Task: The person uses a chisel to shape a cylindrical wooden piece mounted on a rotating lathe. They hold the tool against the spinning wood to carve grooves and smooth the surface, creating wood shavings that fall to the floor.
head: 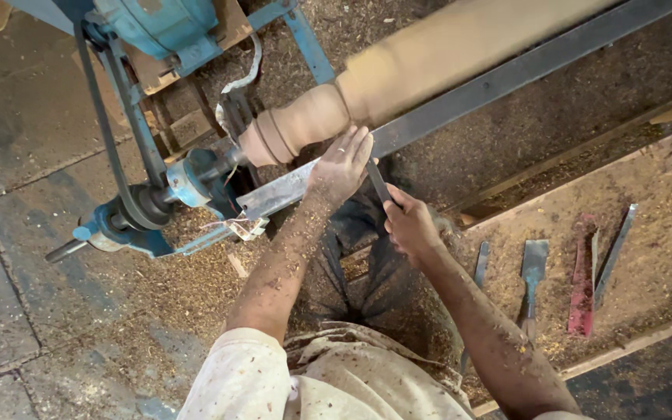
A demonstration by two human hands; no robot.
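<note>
Both my hands are on one chisel [377, 181]: left hand [341, 165] pins its blade to the steel rest bar [460, 101], right hand [410, 225] in a closed grip around the handle, against the one turned wood piece [398, 74]. Four spare tools [534, 272] lie on the sawdusty board [663, 187].

We see soft, even daylight, weak shadows, no glare; spinning wood piece [429, 62] motion-blurred, rest fairly sharp.

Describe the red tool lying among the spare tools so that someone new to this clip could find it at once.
Start at the long wooden workpiece on the lathe, then drop to the sawdust-covered board at the lower right. Four tools lie there side by side; the red tool is third from the left, between a broad flat chisel and a thin grey bar. It alone is red.
</note>
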